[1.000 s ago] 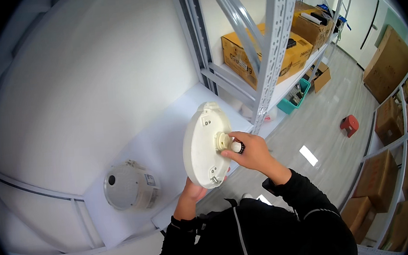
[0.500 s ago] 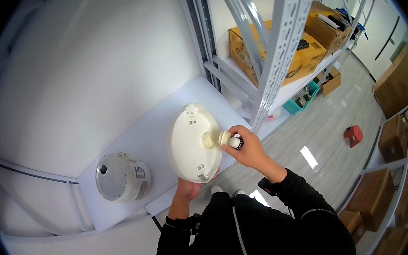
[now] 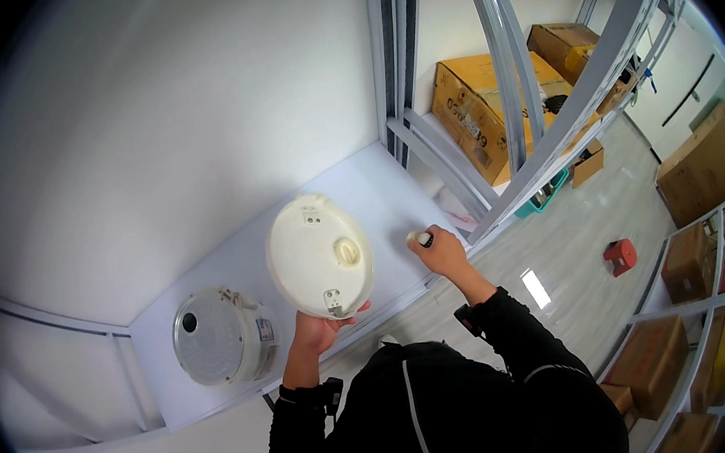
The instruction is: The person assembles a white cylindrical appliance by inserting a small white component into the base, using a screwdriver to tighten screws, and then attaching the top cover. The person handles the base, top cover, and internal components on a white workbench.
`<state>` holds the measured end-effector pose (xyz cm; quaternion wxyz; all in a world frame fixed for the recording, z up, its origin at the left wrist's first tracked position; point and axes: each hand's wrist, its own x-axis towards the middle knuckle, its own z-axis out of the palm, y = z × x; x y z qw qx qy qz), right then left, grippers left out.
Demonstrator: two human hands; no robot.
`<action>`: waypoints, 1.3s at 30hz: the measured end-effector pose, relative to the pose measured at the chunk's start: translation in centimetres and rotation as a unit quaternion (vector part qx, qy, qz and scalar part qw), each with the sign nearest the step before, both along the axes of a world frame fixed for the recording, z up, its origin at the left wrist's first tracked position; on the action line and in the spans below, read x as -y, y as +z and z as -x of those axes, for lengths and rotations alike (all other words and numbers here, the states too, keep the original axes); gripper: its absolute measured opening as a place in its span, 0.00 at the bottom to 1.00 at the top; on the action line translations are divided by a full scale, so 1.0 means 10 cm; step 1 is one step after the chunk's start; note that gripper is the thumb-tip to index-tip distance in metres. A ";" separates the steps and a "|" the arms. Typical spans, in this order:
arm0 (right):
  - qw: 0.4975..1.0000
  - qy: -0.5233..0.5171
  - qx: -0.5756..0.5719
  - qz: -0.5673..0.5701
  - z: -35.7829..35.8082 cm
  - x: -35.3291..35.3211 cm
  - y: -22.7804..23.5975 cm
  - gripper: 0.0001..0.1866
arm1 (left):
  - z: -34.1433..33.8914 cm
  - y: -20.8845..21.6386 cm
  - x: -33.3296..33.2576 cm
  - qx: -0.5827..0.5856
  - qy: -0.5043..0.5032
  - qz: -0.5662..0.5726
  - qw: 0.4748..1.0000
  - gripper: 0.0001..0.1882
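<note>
A cream-white oval lid (image 3: 309, 253) is tilted up above the shelf board, its underside toward me. Two metal hinge fittings and a round raised port show on that face. My left hand (image 3: 320, 330) grips the lid's lower edge from beneath. Off to the right, apart from the lid, my right hand (image 3: 444, 255) is closed around a small cream-and-black cylindrical part (image 3: 418, 238), mostly hidden by the fingers. On the left of the board stands a round white pot (image 3: 213, 339) with a dark hole in its top.
The white shelf board (image 3: 358, 179) runs along the wall. At right rise grey metal shelf posts (image 3: 508, 67), with a yellow carton (image 3: 478, 117) behind them. A teal basket (image 3: 541, 198) sits low beyond. A red stool (image 3: 620, 256) stands on the floor, near shelves of brown boxes (image 3: 650, 357).
My right hand has drawn the small cylindrical part away from the lid, to the right. The lid in my left hand has shifted left in the picture. The camera view has also moved.
</note>
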<state>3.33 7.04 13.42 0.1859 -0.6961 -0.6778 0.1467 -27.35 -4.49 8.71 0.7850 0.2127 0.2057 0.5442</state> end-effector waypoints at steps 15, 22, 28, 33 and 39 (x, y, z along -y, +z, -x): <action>0.993 -0.041 0.109 -0.026 0.04 -0.29 -0.65 0.29 | 0.16 -0.31 -0.52 -0.029 -0.087 -0.077 0.993 0.35; 0.971 0.129 -0.082 -0.183 0.37 -0.07 -0.19 0.33 | 0.12 -0.38 -0.58 -0.040 -0.081 -0.066 0.994 0.33; 0.954 0.230 -0.122 -0.148 0.78 0.17 0.27 0.36 | 0.09 -0.35 -0.63 -0.058 -0.108 -0.087 0.989 0.32; 0.963 0.219 -0.082 -0.133 0.74 0.12 0.21 0.35 | 0.02 -0.27 -0.63 -0.104 -0.108 -0.076 0.986 0.31; 0.962 0.237 -0.069 -0.117 0.66 0.11 0.08 0.33 | -0.08 -0.48 -0.60 -0.108 -0.077 -0.054 0.990 0.32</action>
